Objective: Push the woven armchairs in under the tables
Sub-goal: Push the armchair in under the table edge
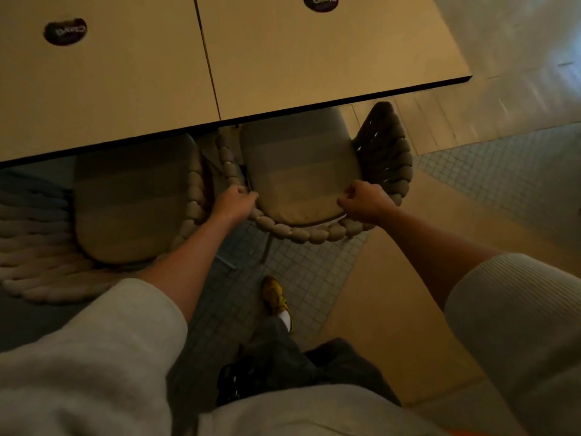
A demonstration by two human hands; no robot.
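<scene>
- Step in hand: sliding the right armchair [301, 236] forward under the right table [314, 58]. Judged roughly half done, since the front of the seat lies beneath the tabletop edge and the back stands clear of it.
- Left hand [234, 201]: fingers curled round the woven rim at the chair's back-left corner, clamped on it.
- Right hand [361, 201]: fingers curled over the rim at the back-right, at the cushion's edge, likewise clamped (whether it also catches the cushion cannot be told).
- Handling advice: push evenly with both hands and straight ahead, so the chair does not swing. Its left arm lies just beside the left armchair [41, 234] and could snag there. Keep the push level so the legs slide over the small floor tiles [314, 272] rather than catch in the joints.
- Appearance, right armchair: thick pale braided cord wound round a curved back and arms. The right arm looks darker, in shadow. The seat cushion [298, 165] is broadly striped in muted tones and rounded at the back. A thin dark leg [267, 250] shows below the rim.
- Left armchair: same pattern, with its front under the left table [110, 89] and its back protruding.
- Tables: two butted edge to edge, each bearing a dark round sticker [65, 31].
</scene>
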